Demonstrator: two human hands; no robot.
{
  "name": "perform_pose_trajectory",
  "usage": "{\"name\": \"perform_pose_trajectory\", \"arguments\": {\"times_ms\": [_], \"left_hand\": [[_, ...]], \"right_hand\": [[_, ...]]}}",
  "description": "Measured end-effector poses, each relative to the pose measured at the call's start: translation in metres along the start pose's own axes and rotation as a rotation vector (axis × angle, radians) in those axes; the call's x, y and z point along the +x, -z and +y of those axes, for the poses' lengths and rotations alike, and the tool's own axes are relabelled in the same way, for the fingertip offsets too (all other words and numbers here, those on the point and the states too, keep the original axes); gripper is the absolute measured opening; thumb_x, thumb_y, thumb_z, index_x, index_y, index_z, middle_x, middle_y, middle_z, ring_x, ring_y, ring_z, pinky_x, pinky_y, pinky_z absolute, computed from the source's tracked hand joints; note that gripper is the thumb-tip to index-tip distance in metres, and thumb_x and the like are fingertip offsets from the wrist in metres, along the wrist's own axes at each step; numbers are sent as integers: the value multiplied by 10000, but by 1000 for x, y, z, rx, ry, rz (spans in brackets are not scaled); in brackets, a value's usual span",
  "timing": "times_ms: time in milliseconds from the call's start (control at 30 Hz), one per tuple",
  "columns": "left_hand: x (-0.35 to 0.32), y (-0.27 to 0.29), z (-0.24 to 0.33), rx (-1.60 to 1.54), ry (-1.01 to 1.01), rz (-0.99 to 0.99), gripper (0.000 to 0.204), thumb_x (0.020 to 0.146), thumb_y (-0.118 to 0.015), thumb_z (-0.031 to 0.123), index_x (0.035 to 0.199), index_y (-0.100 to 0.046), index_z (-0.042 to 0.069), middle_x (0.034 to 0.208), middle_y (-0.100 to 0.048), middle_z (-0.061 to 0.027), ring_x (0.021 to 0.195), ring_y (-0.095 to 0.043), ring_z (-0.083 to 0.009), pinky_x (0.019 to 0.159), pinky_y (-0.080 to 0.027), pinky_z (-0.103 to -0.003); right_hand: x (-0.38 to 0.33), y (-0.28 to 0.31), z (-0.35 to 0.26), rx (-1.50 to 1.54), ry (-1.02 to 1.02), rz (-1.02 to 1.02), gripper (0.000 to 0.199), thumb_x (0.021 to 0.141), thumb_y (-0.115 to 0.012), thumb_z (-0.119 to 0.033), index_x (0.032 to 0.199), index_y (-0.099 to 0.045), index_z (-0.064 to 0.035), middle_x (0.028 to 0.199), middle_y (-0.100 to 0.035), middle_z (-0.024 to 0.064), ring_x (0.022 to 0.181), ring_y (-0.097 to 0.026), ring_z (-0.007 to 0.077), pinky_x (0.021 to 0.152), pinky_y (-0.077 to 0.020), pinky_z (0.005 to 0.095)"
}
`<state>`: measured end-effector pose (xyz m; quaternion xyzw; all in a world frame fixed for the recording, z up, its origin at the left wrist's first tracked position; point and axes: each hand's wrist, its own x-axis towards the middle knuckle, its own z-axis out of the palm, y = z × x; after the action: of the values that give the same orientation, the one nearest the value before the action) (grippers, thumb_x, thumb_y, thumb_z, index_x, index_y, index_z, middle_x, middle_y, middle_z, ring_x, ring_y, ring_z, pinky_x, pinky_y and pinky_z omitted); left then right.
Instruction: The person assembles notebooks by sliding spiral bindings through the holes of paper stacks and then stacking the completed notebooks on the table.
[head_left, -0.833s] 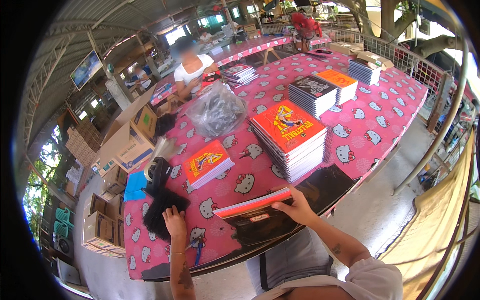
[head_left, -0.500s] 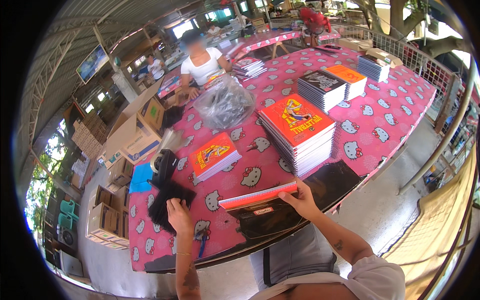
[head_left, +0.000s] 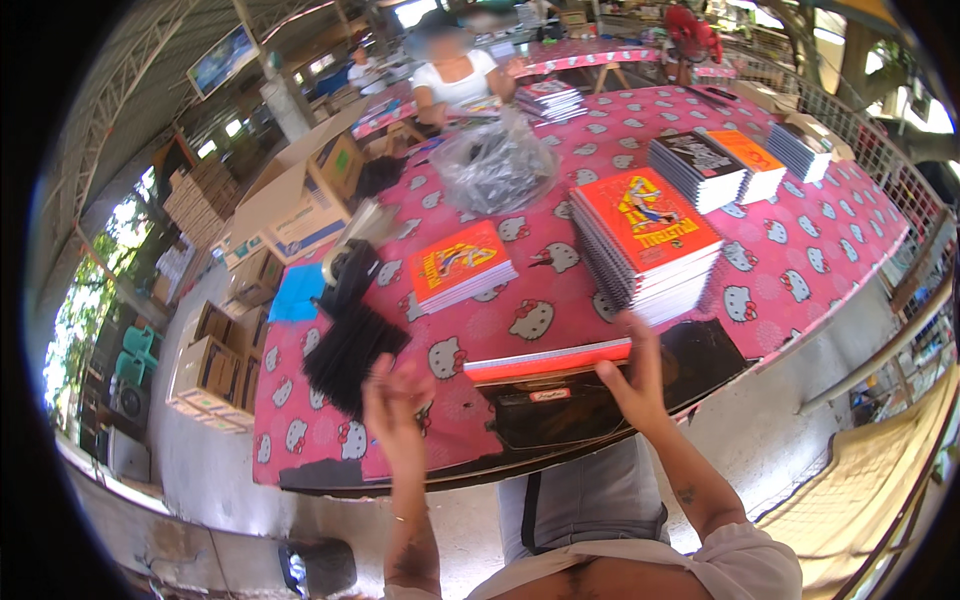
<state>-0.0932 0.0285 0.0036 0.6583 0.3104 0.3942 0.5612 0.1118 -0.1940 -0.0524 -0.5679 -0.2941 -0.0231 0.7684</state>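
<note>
My right hand (head_left: 637,372) grips the right end of a red-covered notebook (head_left: 550,362), thumb on the near side and fingers behind. The notebook rests at a dark board (head_left: 520,418) with a small label, by the table's near edge. My left hand (head_left: 393,408) is raised beside a pile of thin black strands (head_left: 350,358), which look like binding coils. Its fingers are smeared by motion, so whether they hold anything is hidden. A short stack of red notebooks (head_left: 462,268) lies beyond, and a tall spiral-bound red stack (head_left: 645,235) stands to the right.
Black tape dispenser (head_left: 350,278) and blue sheet (head_left: 297,293) lie left on the pink patterned table (head_left: 445,395). Beyond are a clear plastic bag (head_left: 495,170), black-covered notebooks (head_left: 697,170) and orange ones (head_left: 747,165). Cardboard boxes (head_left: 215,365) stand at left. A person (head_left: 455,80) works across the table.
My left hand has lifted off the black pile and shifted right, toward the notebook. My right hand still grips the notebook's right end, its fingers now more upright. The head view has shifted.
</note>
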Motion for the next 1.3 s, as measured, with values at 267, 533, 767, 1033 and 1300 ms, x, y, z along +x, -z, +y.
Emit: {"name": "perform_pose_trajectory", "arguments": {"times_ms": [267, 533, 767, 1033, 1300], "left_hand": [[12, -15, 10, 421, -504, -206, 253, 1035, -612, 149, 1216, -688, -11, 947, -719, -135, 714, -641, -206, 673, -515, -322], [10, -18, -8, 486, -652, -128, 200, 896, -765, 62, 1091, -761, 18, 881, -705, -117, 690, -623, -193, 629, -493, -304], [10, -26, -5, 406, -642, -116, 200, 879, -774, 23, 1074, -745, -5, 931, -721, -130, 770, -679, -200, 716, -535, -310], [22, -19, -4, 396, -563, -147, 199, 884, -770, 13, 1080, -735, -5, 900, -708, -116, 735, -661, -154, 663, -510, -278], [8, -23, 4, 379, -582, -190, 193, 897, -756, 6, 1089, -746, -7, 875, -711, -106, 677, -665, -102, 560, -467, -235]], "right_hand": [[29, -93, -51, -701, 685, -401, 341, 819, -778, -161, 1143, -698, -94, 1135, -677, 106, 1037, -661, 294, 863, -505, 452], [36, -105, -24, -781, 591, -552, 90, 816, -690, -162, 896, -671, -125, 714, -635, 33, 647, -672, 245, 592, -492, 392], [39, -102, -25, -770, 577, -587, 93, 830, -693, -154, 916, -669, -124, 720, -646, 29, 656, -678, 241, 590, -492, 394], [35, -101, -35, -737, 544, -641, 129, 878, -709, -129, 1006, -699, -140, 802, -699, 35, 678, -682, 256, 612, -501, 394], [39, -103, -26, -747, 562, -597, 117, 861, -710, -159, 975, -685, -148, 754, -664, 16, 639, -673, 235, 578, -476, 376]]}}
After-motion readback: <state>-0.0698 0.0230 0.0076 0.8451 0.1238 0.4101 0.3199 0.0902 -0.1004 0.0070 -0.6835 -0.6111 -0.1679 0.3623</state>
